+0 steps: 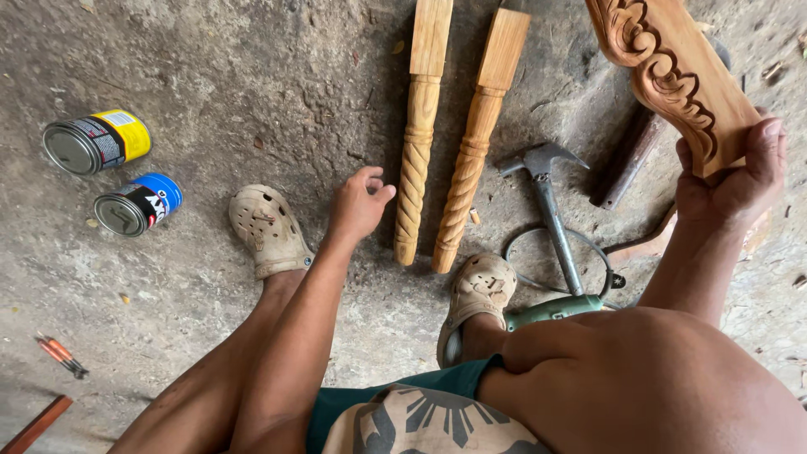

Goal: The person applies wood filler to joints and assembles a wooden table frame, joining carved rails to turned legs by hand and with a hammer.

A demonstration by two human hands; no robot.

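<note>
My right hand point(735, 172) grips the lower end of a carved wooden piece point(672, 71) with scroll relief, held up at the upper right. My left hand point(360, 204) hangs over the concrete floor with fingers loosely curled, holding nothing, just left of two turned wooden legs. The left twisted leg point(418, 134) and the right twisted leg point(477, 139) lie side by side on the floor, pointing toward my feet.
A claw hammer point(548, 210) lies right of the legs over a looped cable. A green power tool point(551, 311) rests by my right sandal point(479, 290). A yellow can point(97, 141) and a blue can point(137, 204) lie at left. Orange-handled pliers point(59, 355) lie at lower left.
</note>
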